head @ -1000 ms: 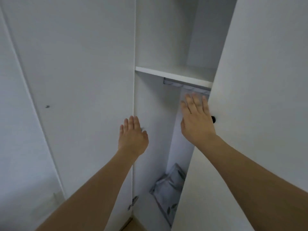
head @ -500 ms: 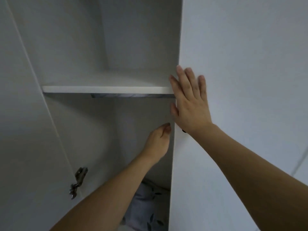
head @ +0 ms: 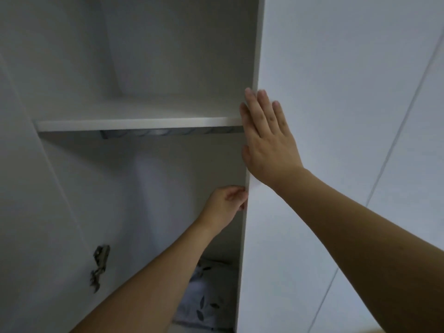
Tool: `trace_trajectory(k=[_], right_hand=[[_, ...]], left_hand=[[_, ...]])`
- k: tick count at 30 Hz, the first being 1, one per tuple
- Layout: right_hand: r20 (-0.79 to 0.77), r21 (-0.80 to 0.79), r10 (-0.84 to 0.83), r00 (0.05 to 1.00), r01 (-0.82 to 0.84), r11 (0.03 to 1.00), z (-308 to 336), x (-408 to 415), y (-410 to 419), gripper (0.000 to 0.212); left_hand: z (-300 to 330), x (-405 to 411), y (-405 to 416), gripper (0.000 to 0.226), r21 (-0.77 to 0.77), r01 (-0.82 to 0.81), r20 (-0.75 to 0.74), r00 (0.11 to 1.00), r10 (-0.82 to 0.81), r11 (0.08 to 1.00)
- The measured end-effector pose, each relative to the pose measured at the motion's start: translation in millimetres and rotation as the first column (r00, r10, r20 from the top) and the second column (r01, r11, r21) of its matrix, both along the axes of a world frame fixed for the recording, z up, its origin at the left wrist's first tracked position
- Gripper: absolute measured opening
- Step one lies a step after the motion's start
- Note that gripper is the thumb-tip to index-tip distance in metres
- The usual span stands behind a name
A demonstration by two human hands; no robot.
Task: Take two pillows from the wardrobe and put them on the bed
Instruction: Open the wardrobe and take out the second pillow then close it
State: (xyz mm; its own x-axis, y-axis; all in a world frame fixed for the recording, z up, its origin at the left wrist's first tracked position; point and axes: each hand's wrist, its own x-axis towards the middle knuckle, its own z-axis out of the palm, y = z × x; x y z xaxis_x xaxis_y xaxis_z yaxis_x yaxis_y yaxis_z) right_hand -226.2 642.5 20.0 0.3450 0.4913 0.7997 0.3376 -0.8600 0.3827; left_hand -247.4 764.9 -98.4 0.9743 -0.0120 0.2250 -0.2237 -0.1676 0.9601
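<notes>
Pillow (head: 209,299), grey w/ dark leaf print, lies low in wardrobe (head: 168,68) behind left forearm, showing more than 0.5 s ago. Right hand (head: 269,143) stays flat, fingers spread, on smooth white door (head: 336,92). Left hand (head: 225,205) now curls round door edge. Matte white shelf (head: 134,124); metal hinge (head: 99,265) lower left.

Brightness: the wardrobe (head: 149,68) interior is dim and grey; the door (head: 336,116) face is lit brighter.
Shadows: deep shade is seen under the shelf (head: 139,123) and low inside.
Sharpness: soft overall; fine detail is smeared.
Distortion: straight edges are bowed toward the frame edges.
</notes>
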Motion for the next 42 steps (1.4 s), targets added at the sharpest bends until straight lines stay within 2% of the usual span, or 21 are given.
trace_trajectory(k=[2,6,11,16,19,22,25,27,29,32,33,37,42], right_hand=[[0.051,-0.082,-0.007,0.999,0.011,0.997,2,-22,-14,0.065],[0.169,-0.448,0.075,0.983,0.009,0.894,6,-58,-44,0.054],[0.155,-0.554,0.029,0.988,0.062,0.83,17,-103,-95,0.054],[0.158,-0.543,-0.135,0.978,0.2,0.816,20,-146,-138,0.059],[0.193,-0.513,-0.198,0.961,0.271,0.815,18,-168,-169,0.061],[0.216,-0.476,-0.24,0.946,0.317,0.82,15,-182,-196,0.064],[0.228,-0.44,-0.308,0.924,0.38,0.814,14,-193,-223,0.065],[0.233,-0.425,-0.362,0.903,0.429,0.797,12,-199,-242,0.064],[0.248,-0.403,-0.408,0.878,0.477,0.781,9,-201,-260,0.062],[0.282,-0.359,-0.451,0.847,0.529,0.769,4,-202,-290,0.059],[0.295,-0.344,-0.462,0.836,0.545,0.765,2,-203,-300,0.058],[0.324,-0.315,-0.504,0.8,0.594,0.74,2,-202,-345,0.058],[0.273,-0.335,-0.629,0.728,0.685,0.647,6,-194,-395,0.056]], left_hand=[[0,-20,-7,0.019,-0.057,0.058,-0.023,0.998,-0.06,0.997],[1,-57,-32,0.011,-0.119,0.135,-0.041,0.989,-0.141,0.984],[2,-91,-72,0.004,-0.117,0.214,-0.045,0.974,-0.221,0.97],[5,-114,-114,0.005,-0.026,0.314,0.018,0.95,-0.313,0.949],[-1,-127,-147,0.017,0.065,0.342,0.09,0.934,-0.347,0.937],[-8,-131,-180,0.053,0.161,0.328,0.117,0.93,-0.348,0.931],[-8,-123,-210,0.103,0.268,0.346,-0.002,0.933,-0.359,0.899],[-7,-120,-230,0.123,0.33,0.379,-0.065,0.923,-0.38,0.864],[-2,-118,-252,0.124,0.383,0.392,-0.023,0.909,-0.416,0.836],[3,-117,-287,0.095,0.427,0.354,0.117,0.89,-0.44,0.832],[3,-117,-300,0.094,0.428,0.325,0.144,0.897,-0.419,0.843],[-7,-127,-358,0.121,0.461,0.183,0.161,0.945,-0.284,0.868],[-2,-120,-421,0.125,0.443,0.064,0.26,0.946,-0.196,0.894]])
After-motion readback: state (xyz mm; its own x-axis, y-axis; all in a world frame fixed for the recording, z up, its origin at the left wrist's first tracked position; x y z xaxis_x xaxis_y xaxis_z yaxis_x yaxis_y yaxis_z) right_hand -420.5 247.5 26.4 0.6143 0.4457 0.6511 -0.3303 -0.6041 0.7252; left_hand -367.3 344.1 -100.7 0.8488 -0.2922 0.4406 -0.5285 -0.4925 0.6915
